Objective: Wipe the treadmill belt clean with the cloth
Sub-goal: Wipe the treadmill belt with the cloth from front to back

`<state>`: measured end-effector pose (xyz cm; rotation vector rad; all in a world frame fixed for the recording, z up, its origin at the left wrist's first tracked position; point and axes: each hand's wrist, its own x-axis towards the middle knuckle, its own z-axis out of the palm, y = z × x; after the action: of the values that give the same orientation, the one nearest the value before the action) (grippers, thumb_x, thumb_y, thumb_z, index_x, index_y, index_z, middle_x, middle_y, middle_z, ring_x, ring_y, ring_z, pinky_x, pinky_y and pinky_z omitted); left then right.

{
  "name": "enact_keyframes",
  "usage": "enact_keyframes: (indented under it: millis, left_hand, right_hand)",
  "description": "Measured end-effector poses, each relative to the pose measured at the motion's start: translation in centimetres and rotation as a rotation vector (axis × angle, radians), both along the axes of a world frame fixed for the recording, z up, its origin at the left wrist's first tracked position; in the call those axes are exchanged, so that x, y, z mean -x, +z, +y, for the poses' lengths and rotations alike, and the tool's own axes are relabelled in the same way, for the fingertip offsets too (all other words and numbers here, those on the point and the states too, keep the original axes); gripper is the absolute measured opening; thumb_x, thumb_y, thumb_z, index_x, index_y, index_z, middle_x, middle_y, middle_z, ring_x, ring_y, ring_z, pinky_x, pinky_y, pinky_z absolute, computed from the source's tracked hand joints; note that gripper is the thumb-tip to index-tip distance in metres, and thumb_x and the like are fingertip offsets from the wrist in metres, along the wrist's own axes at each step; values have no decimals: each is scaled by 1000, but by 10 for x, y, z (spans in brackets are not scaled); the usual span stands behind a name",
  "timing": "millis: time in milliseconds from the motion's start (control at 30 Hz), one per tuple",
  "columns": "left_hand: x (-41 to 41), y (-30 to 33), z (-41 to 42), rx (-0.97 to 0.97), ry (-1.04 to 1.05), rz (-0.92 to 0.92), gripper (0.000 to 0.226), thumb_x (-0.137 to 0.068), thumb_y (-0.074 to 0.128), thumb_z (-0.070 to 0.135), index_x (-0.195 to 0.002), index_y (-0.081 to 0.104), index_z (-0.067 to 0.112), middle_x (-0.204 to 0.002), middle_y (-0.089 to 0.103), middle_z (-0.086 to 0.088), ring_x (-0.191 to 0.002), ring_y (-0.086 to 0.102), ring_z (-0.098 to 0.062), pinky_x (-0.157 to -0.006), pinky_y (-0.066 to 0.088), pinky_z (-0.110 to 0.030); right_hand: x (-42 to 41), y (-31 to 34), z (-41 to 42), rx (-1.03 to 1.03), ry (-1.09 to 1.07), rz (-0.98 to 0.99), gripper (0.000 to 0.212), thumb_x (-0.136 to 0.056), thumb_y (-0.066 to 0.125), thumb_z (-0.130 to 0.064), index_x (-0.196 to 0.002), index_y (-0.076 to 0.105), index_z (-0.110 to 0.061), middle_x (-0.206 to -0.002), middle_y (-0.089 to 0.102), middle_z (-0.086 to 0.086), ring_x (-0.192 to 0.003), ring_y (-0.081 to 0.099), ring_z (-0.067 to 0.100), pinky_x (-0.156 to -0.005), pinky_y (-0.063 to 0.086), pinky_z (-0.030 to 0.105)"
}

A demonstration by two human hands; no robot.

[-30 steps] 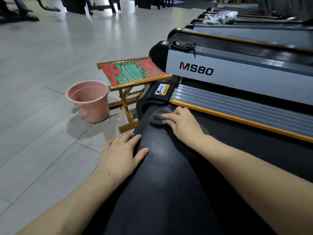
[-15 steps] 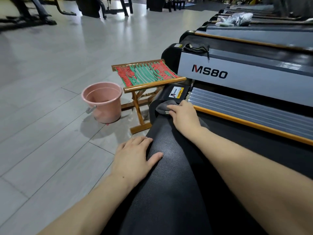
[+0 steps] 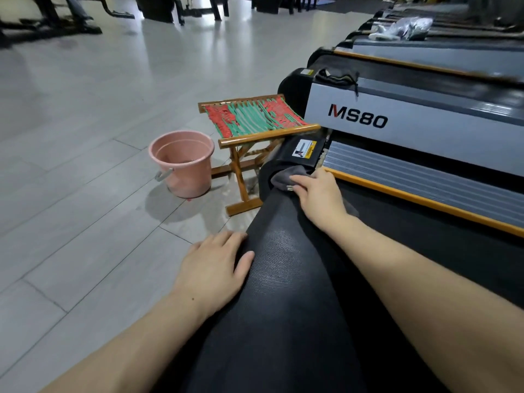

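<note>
Gym floor w/ grey tiles; treadmill belt [image 3: 286, 293] runs lengthwise away from me. My right hand [image 3: 317, 194] presses the cloth [image 3: 283, 178] flat at the belt's far end, grip open. Left hand [image 3: 212, 270] flat on the near edge. Unwiped belt lies back toward me, I judge.

"MS80", red M and black S80, on grey side panel [image 3: 411, 129] of next treadmill; yellow-white warning sticker [image 3: 304, 149] on end cap, print unreadable

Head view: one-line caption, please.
Right hand presses cloth on treadmill belt; left hand rests on its edge.
</note>
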<state>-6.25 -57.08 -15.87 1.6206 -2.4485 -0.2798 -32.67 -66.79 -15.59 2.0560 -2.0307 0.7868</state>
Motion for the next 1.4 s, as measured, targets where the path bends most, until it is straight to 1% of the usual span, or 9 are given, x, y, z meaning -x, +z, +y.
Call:
enact_keyframes:
  millis: [100,233,333,400,567,767,867,1100,1400]
  left_hand:
    - [-8,0,7,-10,-17,-14,60,-95,15,56,-138,50,34,-134,57,13,-126,53,-17,-101,44,-39]
    - [-25,6,10,15,90,19,30,-100,36,46,-116,57,32,-119,64,9,-111,62,-22,-84,46,-39]
    - [-37,10,14,14,138,61,34,-100,39,45,-128,53,33,-131,61,11,-117,60,-20,-90,50,-40]
    - [-39,8,18,-9,102,29,40,-100,36,48,-134,51,34,-137,58,11,-121,58,-19,-94,48,-40]
    - [-36,3,44,-19,-55,-76,60,-95,15,60,-139,48,35,-141,54,13,-127,54,-17,-100,46,-40]
    - [-31,21,32,5,90,8,53,-101,27,59,-146,42,35,-147,51,11,-132,50,-19,-101,45,-42]
    - [-25,23,32,-8,88,18,55,-100,23,61,-145,41,36,-147,50,11,-133,49,-19,-103,45,-42]
    - [-4,23,47,32,-2,-55,57,-99,19,64,-142,44,37,-147,47,14,-133,48,-16,-101,44,-41]
    - [22,26,38,43,-30,-23,58,-99,21,62,-144,44,33,-148,47,10,-133,48,-19,-103,45,-42]
  right_hand:
    - [-41,-2,48,32,86,-29,23,-93,58,-33,-111,72,-31,-88,49,8,-83,49,32,-74,49,43]
    - [-87,1,152,-30,460,-82,29,-96,55,-35,-121,68,-27,-96,52,6,-87,48,24,-79,44,34]
    - [-80,4,149,-65,585,4,31,-97,54,-33,-126,65,-27,-97,52,6,-88,48,23,-80,43,33]
    - [-54,3,103,21,481,103,30,-97,52,-38,-123,66,-31,-95,54,7,-87,49,27,-80,46,37]
    - [-17,-1,50,0,-54,-31,26,-94,56,-34,-116,70,-31,-95,51,11,-89,49,35,-80,51,47]
    - [-88,3,206,-48,424,-76,28,-92,67,-32,-121,68,-30,-99,53,3,-86,48,22,-79,46,32]
    - [-65,6,199,-81,591,12,27,-95,62,-34,-121,67,-33,-99,55,3,-86,50,21,-80,44,29]
    - [36,1,69,22,-91,-52,21,-91,67,-24,-110,76,-23,-93,54,16,-87,53,38,-79,52,47]
    - [-26,4,251,-100,609,-83,24,-97,62,-36,-119,69,-30,-94,54,2,-84,47,15,-75,43,29]
